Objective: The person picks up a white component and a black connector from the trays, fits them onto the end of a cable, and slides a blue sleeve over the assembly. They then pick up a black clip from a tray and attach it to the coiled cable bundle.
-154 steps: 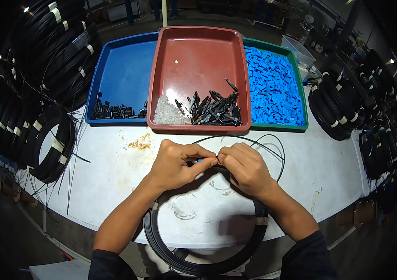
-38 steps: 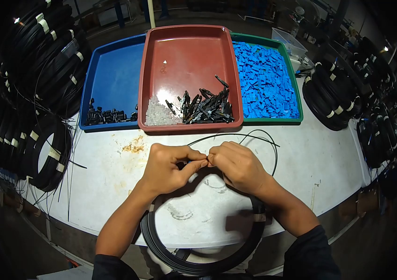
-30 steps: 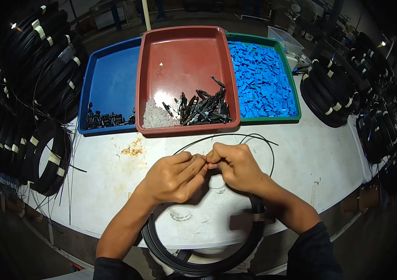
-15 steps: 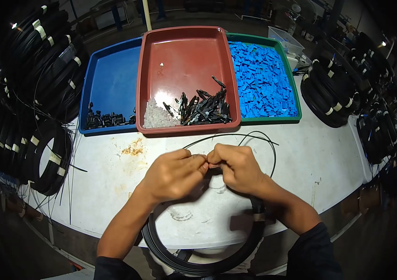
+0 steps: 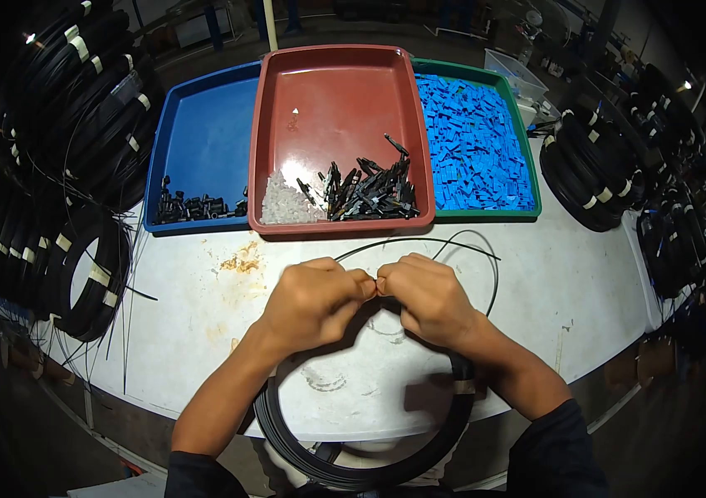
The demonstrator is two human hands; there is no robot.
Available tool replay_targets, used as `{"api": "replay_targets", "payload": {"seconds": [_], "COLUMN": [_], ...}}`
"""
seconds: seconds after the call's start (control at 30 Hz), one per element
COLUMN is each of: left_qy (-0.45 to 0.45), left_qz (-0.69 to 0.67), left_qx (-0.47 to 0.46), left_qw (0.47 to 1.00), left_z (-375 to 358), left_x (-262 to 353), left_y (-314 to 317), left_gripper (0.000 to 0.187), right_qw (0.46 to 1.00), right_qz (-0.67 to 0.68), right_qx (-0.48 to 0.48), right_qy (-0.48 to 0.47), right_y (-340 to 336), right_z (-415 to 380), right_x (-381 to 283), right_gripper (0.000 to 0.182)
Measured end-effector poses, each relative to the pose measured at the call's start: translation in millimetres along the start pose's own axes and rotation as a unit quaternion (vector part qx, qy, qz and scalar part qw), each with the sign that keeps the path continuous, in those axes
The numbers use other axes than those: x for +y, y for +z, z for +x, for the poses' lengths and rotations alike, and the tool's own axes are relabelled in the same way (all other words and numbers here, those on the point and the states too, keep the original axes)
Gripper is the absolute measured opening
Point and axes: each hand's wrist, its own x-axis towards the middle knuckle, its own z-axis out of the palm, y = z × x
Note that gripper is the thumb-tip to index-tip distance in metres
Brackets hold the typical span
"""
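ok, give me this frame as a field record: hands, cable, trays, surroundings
left hand: fingertips pinched against the right hand's, closed on a small part, hidden
right hand: same pinch, thin black cable runs off from it
cable coil: at table edge, below the wrists
blue tray: few black parts
red tray: clear and black parts
green tray: blue pieces
sides: bundled black coils

Red tray [image 5: 336,62], black cable coil [image 5: 353,469]

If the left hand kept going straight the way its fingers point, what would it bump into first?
The left hand points sideways at the right hand, and their fingertips already meet over the thin black cable. So it would likely bump the right hand's fingers first.
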Motion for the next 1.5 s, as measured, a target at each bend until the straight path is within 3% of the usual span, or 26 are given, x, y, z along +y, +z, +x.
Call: {"api": "replay_targets", "payload": {"seconds": [0.03,0.1,0.17,0.23,0.3,0.33,0.37,0.4,0.43,0.5,0.57,0.6,0.63,0.67,0.7,0.77,0.83,0.9,0.93,0.97,1.03,1.07,1.17,1.3,1.37,1.5], "left_qy": [0.001,0.257,0.267,0.186,0.154,0.054,-0.046,-0.155,-0.154,-0.315,-0.307,-0.189,-0.063,0.025,0.025,0.258,0.267,0.185,0.132,0.130,-0.064,-0.143,-0.203,-0.224,-0.261,-0.254], "left_qz": [0.000,0.220,0.226,0.148,0.106,0.035,-0.037,-0.100,-0.100,-0.327,-0.364,-0.220,-0.067,0.030,0.030,0.221,0.229,0.126,0.083,0.082,-0.056,-0.120,-0.256,-0.275,-0.346,-0.303], "left_qx": [-0.002,0.025,0.047,0.036,0.045,0.046,0.046,0.025,0.025,0.015,0.024,0.033,0.040,-0.010,-0.011,0.025,0.054,0.058,0.040,0.041,0.065,0.040,0.057,0.046,0.053,0.033], "left_qw": [1.000,0.941,0.936,0.971,0.981,0.997,0.997,0.983,0.983,0.891,0.879,0.956,0.995,0.999,0.999,0.940,0.934,0.973,0.987,0.987,0.994,0.982,0.943,0.934,0.900,0.918], "left_z": [1.6,3.7,3.4,1.8,2.2,1.5,1.7,3.3,3.7,4.7,1.2,1.8,2.4,3.4,4.5,5.0,4.6,4.0,3.8,2.6,1.1,4.3,1.4,2.0,0.8,1.2], "left_x": [-0.3,0.2,-4.2,-8.7,-6.9,-1.8,3.3,7.9,8.3,8.6,4.7,6.3,7.8,6.8,5.1,0.4,-4.8,-8.0,-5.8,-2.7,3.3,9.5,4.2,5.9,3.9,6.2], "left_y": [-0.1,0.8,2.1,2.0,3.9,2.7,0.8,-1.8,-2.2,-2.2,2.6,2.8,2.2,-2.2,-2.3,0.6,3.6,4.1,1.6,2.0,1.8,-2.2,1.8,0.5,2.9,2.7], "left_gripper": [0.013,0.015,0.005,0.005,0.007,0.009,0.011,0.012,0.012,0.012,0.014,0.016,0.019,0.015,0.015,0.013,0.010,0.012,0.011,0.011,0.013,0.011,0.011,0.010,0.010,0.011], "right_qw": [0.995,0.979,0.956,0.960,0.990,0.999,0.999,1.000,0.994,0.990,0.991,0.991,0.998,1.000,1.000,0.979,0.972,0.977,0.993,0.993,0.996,0.994,0.990,0.990,0.992,0.999], "right_qz": [0.063,0.146,0.217,0.204,0.083,0.046,0.047,-0.013,-0.073,-0.097,-0.095,-0.096,-0.055,-0.013,-0.013,0.138,0.172,0.150,0.062,0.063,-0.066,-0.092,-0.113,-0.103,-0.042,-0.022], "right_qx": [-0.015,-0.013,-0.038,-0.039,-0.042,-0.009,-0.008,0.004,0.016,0.023,0.026,0.026,0.007,-0.012,-0.011,0.006,0.002,0.004,-0.006,-0.008,0.039,0.026,0.055,0.077,0.099,0.040], "right_qy": [0.081,0.143,0.196,0.186,0.102,0.027,0.027,-0.024,-0.074,-0.096,-0.086,-0.085,-0.030,0.024,0.025,0.148,0.159,0.152,0.103,0.103,-0.043,-0.055,-0.062,-0.064,-0.060,-0.019], "right_y": [1.7,-2.4,-7.8,-6.9,-5.2,0.1,-0.3,-1.5,-2.4,-2.8,-4.6,-3.7,-2.1,-0.4,1.1,2.8,-1.8,-4.7,-2.8,-2.4,0.0,-2.8,-3.6,0.9,2.3,-0.3], "right_z": [-2.3,1.2,6.2,4.7,4.0,3.3,4.4,5.9,6.7,5.3,5.7,4.2,2.6,1.7,1.3,0.5,4.0,4.2,1.5,2.0,5.4,4.7,7.6,5.0,5.0,1.9], "right_x": [0.5,-3.4,-4.0,-1.8,-1.7,3.0,2.8,1.8,1.4,0.1,-4.6,-5.0,-4.7,-4.3,-4.3,-5.3,-4.8,-5.5,-2.7,-2.7,-1.8,-1.5,-5.8,-3.2,-1.3,-8.6], "right_gripper": [0.018,0.020,0.019,0.017,0.017,0.017,0.017,0.017,0.018,0.020,0.017,0.017,0.015,0.015,0.015,0.019,0.019,0.018,0.016,0.016,0.018,0.021,0.024,0.027,0.024,0.020]}}
